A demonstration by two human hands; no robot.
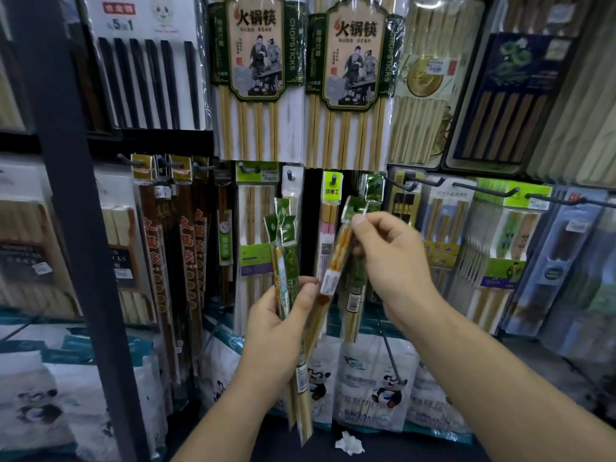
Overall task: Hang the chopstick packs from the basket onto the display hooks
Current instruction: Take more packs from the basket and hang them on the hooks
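Near hooks [425, 182], right hand [395, 261] pinches pack [338, 258].

- The bundle of packs [285, 235] is covering most of my left fingers [308, 281].
- The top edge is cutting off the hot-pot packs [256, 61].
- The label [330, 281] on the pack [345, 241] in my right hand [390, 258] is blurring past reading.

Glossy clear plastic wrapping is gleaming on the bundle of chopstick packs [285, 260] and the single chopstick pack [339, 255], pale smooth wood is showing through under shiny green headers, while dark matt metal display hooks [483, 190] are jutting nearby
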